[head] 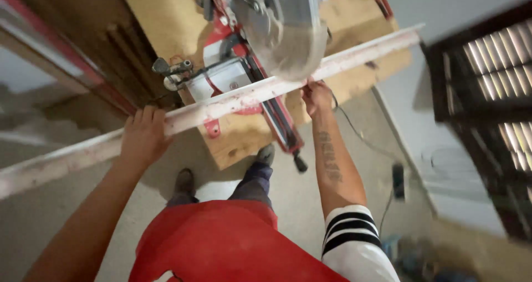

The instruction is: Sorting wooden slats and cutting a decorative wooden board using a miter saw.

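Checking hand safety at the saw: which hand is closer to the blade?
The right hand, on the white board just below the saw blade; the left hand holds it farther along.

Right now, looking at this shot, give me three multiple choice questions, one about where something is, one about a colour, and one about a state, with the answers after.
1. Where does the long white board lie?
A. Across the bed of the miter saw
B. Flat on the floor
C. Leaning upright against the wall

2. What colour are the saw's frame and base?
A. Yellow
B. Red
C. Green

3. How do the hands stand on the board?
A. Both hang free of it
B. Only one touches it
C. Both rest on it, one each side of the blade

Answers:
1 A, since the board runs across the saw's bed under the round blade.
2 B, as red parts show around the blade.
3 C, since the left hand grips the board left of the saw and the right hand holds it just beside the blade.
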